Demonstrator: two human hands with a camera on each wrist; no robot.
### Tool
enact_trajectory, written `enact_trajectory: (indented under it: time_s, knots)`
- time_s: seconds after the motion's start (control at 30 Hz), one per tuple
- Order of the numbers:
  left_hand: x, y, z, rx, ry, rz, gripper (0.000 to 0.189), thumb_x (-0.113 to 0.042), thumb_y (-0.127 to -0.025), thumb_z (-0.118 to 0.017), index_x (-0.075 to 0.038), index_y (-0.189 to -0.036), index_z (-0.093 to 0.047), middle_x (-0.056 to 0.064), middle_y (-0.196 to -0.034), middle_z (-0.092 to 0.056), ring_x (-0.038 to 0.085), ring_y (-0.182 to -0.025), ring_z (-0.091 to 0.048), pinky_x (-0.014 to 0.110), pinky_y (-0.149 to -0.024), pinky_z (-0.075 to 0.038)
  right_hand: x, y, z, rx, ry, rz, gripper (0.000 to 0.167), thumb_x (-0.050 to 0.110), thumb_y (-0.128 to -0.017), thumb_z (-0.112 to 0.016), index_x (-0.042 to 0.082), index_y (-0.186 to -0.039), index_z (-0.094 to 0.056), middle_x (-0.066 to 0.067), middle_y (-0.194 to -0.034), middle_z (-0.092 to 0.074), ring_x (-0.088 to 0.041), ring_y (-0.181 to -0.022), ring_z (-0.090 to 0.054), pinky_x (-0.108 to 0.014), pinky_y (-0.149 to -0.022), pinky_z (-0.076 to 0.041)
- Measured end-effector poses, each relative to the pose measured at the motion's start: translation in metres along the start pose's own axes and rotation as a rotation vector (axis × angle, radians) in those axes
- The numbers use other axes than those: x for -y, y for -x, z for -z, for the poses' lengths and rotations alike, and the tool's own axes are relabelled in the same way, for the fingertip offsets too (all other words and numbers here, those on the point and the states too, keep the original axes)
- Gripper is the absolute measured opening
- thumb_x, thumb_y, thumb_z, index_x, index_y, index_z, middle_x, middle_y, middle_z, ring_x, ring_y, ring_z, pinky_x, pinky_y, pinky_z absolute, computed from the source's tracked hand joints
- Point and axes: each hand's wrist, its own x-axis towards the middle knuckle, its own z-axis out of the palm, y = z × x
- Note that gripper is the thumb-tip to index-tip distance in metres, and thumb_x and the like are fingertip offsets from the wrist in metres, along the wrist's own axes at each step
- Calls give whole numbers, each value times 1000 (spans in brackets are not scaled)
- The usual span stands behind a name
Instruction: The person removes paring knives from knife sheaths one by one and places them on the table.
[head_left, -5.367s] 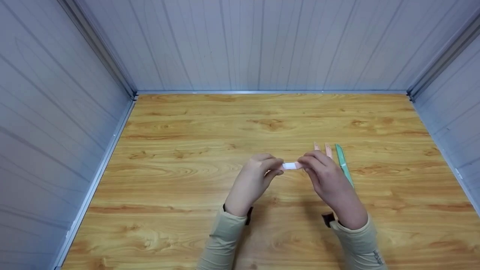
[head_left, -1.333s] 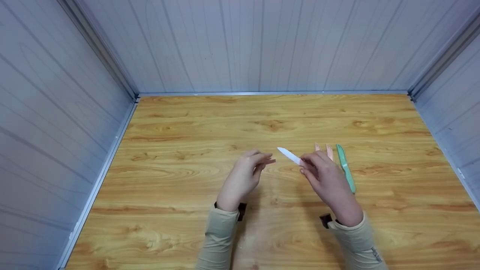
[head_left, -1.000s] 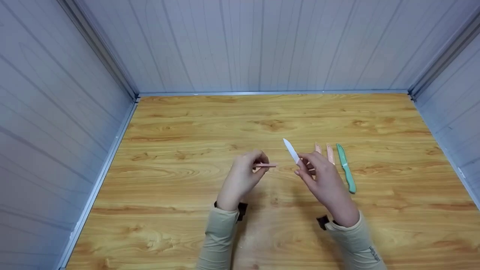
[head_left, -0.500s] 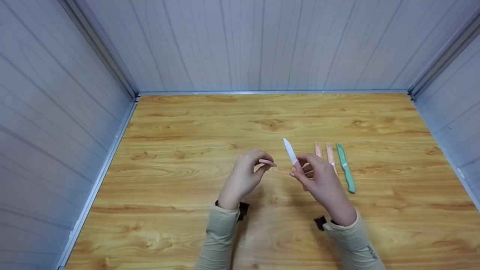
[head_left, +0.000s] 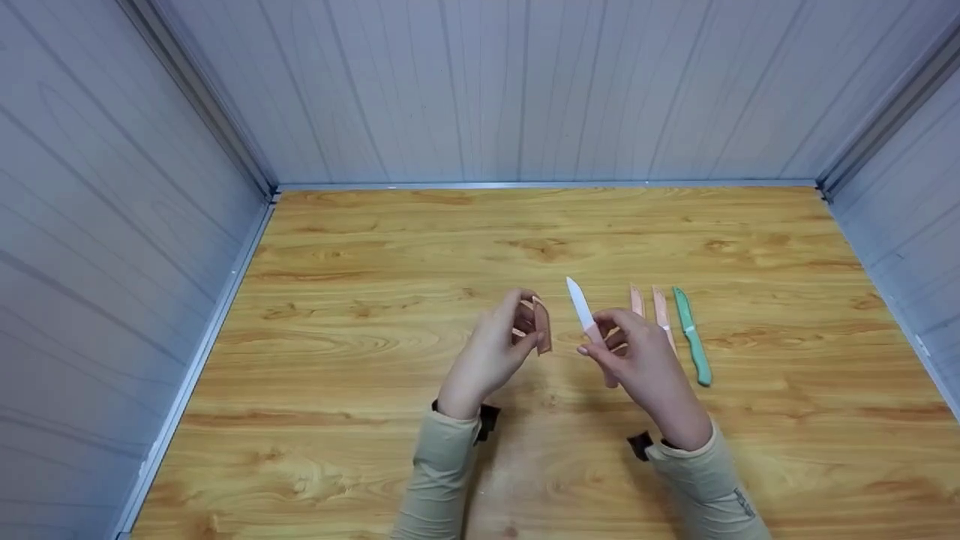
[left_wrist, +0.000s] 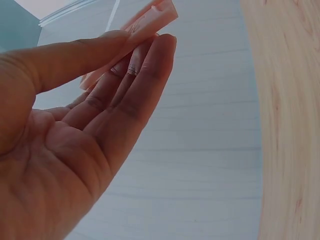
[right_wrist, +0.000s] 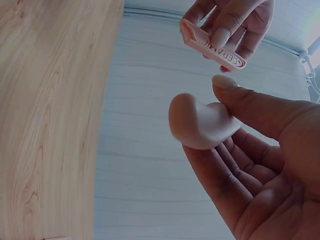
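In the head view my left hand (head_left: 491, 349) pinches a pink blade sheath (head_left: 541, 326) between thumb and fingers, its long side turned upright. Raised lettering shows on this sheath (right_wrist: 212, 45) in the right wrist view. To its right, my right hand (head_left: 637, 349) holds a paring knife (head_left: 580, 304) by its pink handle (right_wrist: 205, 120), thumb on one side and fingers on the other. The white blade is bare and points up and away, a small gap from the sheath. Both things are held above the wooden table (head_left: 375, 375).
Right of my right hand lies a green sheathed knife (head_left: 691, 337). Beside it are two pink sheathed knives, the nearer one (head_left: 660, 304) and the farther one (head_left: 636, 298), their handles partly hidden by my hand. Pale panel walls (head_left: 480, 97) enclose the table on three sides.
Earlier both hands met at the knife; the blade has since come out of the sheath. My left hand has turned the sheath from lying level to upright, and the blade has swung to point away.
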Motion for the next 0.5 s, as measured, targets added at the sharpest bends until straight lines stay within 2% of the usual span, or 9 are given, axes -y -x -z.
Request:
enact_trajectory:
  time_s: [0.2, 0.5]
  knots:
    - [0, 0, 1, -14, -69, 47, 35, 7, -87, -63, 3, -118, -47, 5, -82, -62, 13, -79, -63, 25, -69, -53, 0, -1, -1, 19, -3, -42, 29, 16, -81, -78, 6, -106, -65, -1, -87, -64, -11, -73, -63, -29, -65, -54]
    - [1, -1, 1, -8, -101, 98, 39, 5, -88, -64, 2, -122, -47, 10, -88, -64, 14, -80, -63, 23, -70, -53, -1, -2, -2, 12, -1, -44, 31, 14, -81, -77, 4, -107, -64, -3, -87, -62, -12, -70, -65, -30, -64, -54]
